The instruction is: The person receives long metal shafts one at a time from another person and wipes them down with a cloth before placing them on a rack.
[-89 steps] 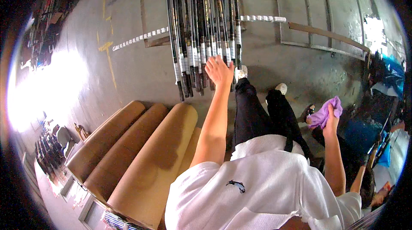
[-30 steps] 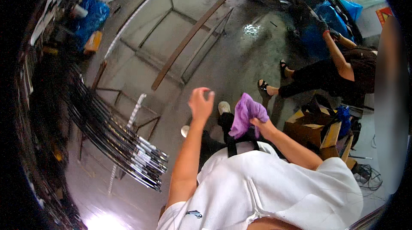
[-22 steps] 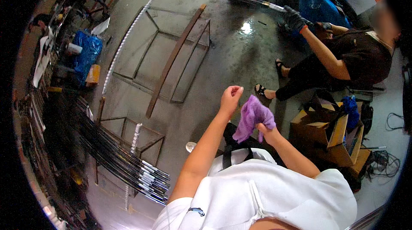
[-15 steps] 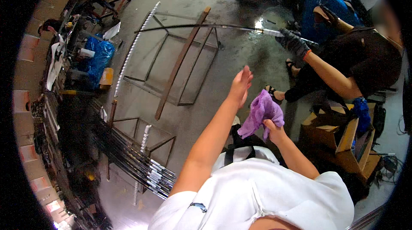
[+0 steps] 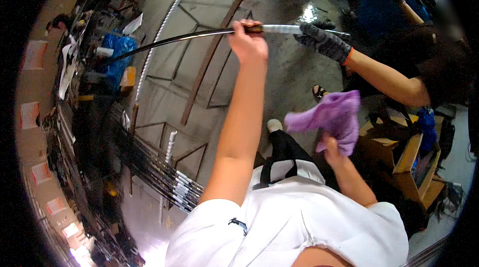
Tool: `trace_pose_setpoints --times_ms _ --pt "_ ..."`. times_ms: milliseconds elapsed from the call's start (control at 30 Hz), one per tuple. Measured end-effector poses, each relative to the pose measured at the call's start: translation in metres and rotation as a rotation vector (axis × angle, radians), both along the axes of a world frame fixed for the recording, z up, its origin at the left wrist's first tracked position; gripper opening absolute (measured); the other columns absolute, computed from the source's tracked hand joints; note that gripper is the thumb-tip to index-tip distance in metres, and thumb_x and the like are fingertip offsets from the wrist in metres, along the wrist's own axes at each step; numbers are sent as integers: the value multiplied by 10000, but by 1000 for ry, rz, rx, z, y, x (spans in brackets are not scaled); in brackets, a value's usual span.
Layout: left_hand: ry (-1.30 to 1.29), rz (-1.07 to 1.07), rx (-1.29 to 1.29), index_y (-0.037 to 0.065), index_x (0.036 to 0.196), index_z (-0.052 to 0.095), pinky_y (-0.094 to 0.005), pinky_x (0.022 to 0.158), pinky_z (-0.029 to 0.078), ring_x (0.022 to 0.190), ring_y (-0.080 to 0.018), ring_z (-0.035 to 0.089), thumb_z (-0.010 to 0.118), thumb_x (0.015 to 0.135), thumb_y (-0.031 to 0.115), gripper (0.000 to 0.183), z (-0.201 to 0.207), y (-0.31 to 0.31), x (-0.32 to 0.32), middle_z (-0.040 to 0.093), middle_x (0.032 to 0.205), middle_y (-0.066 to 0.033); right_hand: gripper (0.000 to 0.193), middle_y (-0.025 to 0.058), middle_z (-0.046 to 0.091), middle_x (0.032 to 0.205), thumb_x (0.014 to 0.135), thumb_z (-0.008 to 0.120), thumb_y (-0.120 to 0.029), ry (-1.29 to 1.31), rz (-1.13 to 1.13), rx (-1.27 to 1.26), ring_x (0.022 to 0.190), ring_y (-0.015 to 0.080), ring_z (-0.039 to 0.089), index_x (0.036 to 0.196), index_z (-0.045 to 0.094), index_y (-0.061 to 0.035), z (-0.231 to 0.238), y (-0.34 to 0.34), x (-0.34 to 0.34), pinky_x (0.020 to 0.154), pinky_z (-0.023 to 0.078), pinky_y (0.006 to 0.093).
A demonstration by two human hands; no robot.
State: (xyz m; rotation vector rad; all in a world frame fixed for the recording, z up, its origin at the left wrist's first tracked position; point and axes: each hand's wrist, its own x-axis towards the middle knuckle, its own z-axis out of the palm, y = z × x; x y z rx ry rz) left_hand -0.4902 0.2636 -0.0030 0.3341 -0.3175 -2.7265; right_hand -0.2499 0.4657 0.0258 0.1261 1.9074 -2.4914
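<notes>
My left hand [image 5: 249, 42] reaches far forward, its fingers closed round a long, thin black pole [image 5: 184, 36] that bends slightly down toward the left. A white stretch of the pole shows right of my fingers. There a co-worker's grey-gloved hand [image 5: 324, 43] with an orange cuff also grips it. In my right hand [image 5: 334, 151], lower right, a purple cloth [image 5: 342, 117] is bunched, its upper part spread and blurred by motion. The pole and the cloth are apart.
Metal frames stand on the floor, with a brown bar [image 5: 212, 62] and a white spiral-wrapped bar [image 5: 160, 42] across them. A bundle of black poles [image 5: 154, 172] lies at lower left. An opened cardboard box [image 5: 406, 155] sits right, below the co-worker. Cartons [image 5: 30, 85] line the left.
My left hand has moved forward and closed on the pole, which now extends farther left. My right hand has shifted right with the cloth. The co-worker's gloved hand has moved slightly left.
</notes>
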Motion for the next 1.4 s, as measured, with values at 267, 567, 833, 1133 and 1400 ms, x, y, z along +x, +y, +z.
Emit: trace_pose_setpoints --times_ms 267,567,833,1133,1400 --pt "12 145 -602 57 834 371 -297 646 395 662 -139 419 413 925 166 148 87 -97 151 424 732 -25 710 185 408 1249 714 582 -51 658 205 613 1194 291 370 1321 219 12 65 -93 -76 1008 255 404" --pt "13 174 -700 59 765 395 -301 597 381 627 -138 414 465 909 206 217 145 -197 258 443 686 -30 540 98 592 911 729 666 -178 241 1077 258 833 167 546 1186 405 -55 67 -232 -16 781 431 307" --pt "-87 -90 -1172 53 970 495 -315 876 390 1057 -252 518 466 901 274 233 126 -201 317 553 1117 -180 596 7 500 1079 742 676 -86 -59 1188 -17 954 99 466 1259 381 -50 85 -255 30 843 377 238" --pt "-417 80 -1046 28 916 395 -350 621 462 651 -162 565 443 912 216 194 132 -234 333 609 819 -156 481 42 525 1083 787 616 -140 -154 1289 204 974 145 493 1213 405 -64 37 -238 39 828 413 295" --pt "-985 220 -2098 18 976 419 -458 678 429 854 -403 527 512 813 125 216 79 -155 353 560 825 -224 486 33 519 1038 761 664 -135 -178 832 -293 968 159 491 1187 433 -104 76 -314 27 841 404 302"
